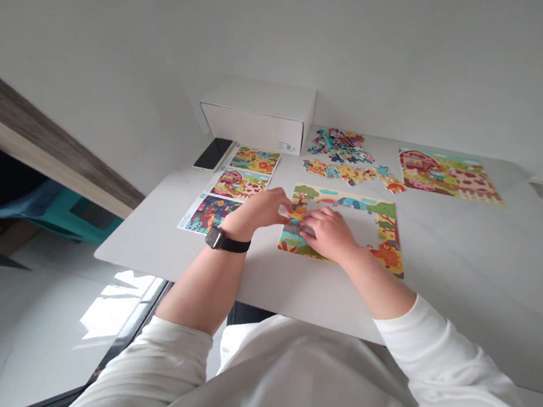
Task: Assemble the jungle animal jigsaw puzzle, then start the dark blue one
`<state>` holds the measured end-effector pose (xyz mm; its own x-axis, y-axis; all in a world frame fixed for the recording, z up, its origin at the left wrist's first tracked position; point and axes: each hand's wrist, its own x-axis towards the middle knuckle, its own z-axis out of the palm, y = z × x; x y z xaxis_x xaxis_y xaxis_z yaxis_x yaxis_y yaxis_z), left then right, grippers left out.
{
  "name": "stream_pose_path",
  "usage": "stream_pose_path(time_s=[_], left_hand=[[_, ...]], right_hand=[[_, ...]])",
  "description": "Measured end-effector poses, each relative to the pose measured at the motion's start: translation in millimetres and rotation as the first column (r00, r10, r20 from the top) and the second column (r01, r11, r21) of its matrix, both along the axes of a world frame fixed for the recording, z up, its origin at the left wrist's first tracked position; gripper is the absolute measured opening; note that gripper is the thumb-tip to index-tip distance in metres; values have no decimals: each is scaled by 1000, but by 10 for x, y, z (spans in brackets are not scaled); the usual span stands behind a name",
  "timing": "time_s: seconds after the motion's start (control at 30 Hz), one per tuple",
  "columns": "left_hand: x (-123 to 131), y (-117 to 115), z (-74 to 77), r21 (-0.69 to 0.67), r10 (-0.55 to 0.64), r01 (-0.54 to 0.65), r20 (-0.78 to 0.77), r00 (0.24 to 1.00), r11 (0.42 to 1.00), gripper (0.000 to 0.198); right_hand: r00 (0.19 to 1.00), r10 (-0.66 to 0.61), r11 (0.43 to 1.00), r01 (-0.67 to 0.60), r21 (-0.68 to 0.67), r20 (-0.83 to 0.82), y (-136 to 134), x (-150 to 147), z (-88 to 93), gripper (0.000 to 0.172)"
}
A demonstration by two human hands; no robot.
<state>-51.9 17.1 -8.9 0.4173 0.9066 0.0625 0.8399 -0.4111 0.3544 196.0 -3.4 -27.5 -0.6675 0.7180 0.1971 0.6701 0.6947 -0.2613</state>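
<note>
A partly assembled colourful jigsaw (379, 227) lies on the white table (469, 272) in front of me, its border filled and its middle bare. Both hands rest on its left side. My left hand (263, 208), with a black watch on the wrist, has its fingers curled and pinched at a small piece by the puzzle's left edge. My right hand (329, 232) lies beside it, fingers bent down onto the puzzle, touching the same spot. What each pinch holds is too small to name.
Loose puzzle pieces (343, 145) lie in heaps behind the puzzle. A finished farm puzzle (450, 176) sits at the back right. A picture sheet (233, 188), a black phone (214, 153) and a white box (258, 115) lie to the left. The table edge is near my body.
</note>
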Motion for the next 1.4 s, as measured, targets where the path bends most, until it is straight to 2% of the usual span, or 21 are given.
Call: stream_pose_path(time_s=[0.33,0.47,0.57,0.67,0.77,0.87,1.1,1.4], left_hand=[[36,-28,30,-9,37,-39,-98,994,999,26],[59,-43,33,4,41,-41,-97,994,999,25],[93,-33,22,79,57,-51,-76,996,996,24],[104,12,-34,122,-7,15,-59,998,992,32],[84,58,-112,110,-77,83,-63,995,990,30],[61,74,-153,105,-79,85,-57,995,991,31],[47,59,-121,73,-66,69,-52,996,995,33],[35,113,-158,11,-72,73,-75,995,997,34]], right_hand=[[981,-38,997,50,-59,192,-161,-71,210,33],[979,-56,997,66,-46,198,-192,-59,190,37],[983,-55,997,62,-35,175,-198,-47,151,40],[988,-48,998,53,-29,148,-192,-35,115,40],[990,-32,999,35,-22,138,-188,-23,95,40],[990,-26,999,30,-27,135,-193,-15,94,39],[991,-18,999,22,-27,129,-181,2,71,41],[991,-24,998,31,-51,135,-164,-12,87,40]])
